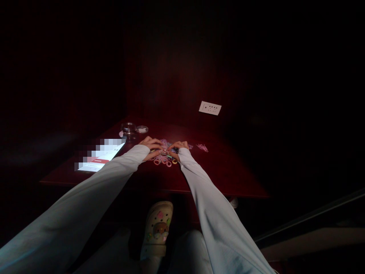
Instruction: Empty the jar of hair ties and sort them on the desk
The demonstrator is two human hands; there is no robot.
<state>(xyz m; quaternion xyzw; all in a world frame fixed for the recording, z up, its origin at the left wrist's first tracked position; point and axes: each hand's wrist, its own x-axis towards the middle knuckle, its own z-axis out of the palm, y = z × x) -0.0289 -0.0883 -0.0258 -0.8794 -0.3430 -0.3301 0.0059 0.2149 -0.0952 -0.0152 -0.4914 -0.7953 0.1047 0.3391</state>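
Small hair ties (169,164) in pink, purple, yellow and other colours lie in a loose pile on the dark red table. From the left, my left hand (151,145) reaches into the pile, its fingers stretched forward and its thumb bent toward their tips. My right hand (179,145) comes in from the other side with fingers bent and drawn together. The fingertips of both hands are close together over the middle of the pile. Whatever they pinch there is too small to make out.
A phone (99,160) with a lit screen lies left of my left arm. Behind it stand a clear round jar (129,128) and its lid (142,129). Several pink ties (202,147) lie apart on the right. A wall socket (210,108) is behind; the table's front edge (228,194) is near me.
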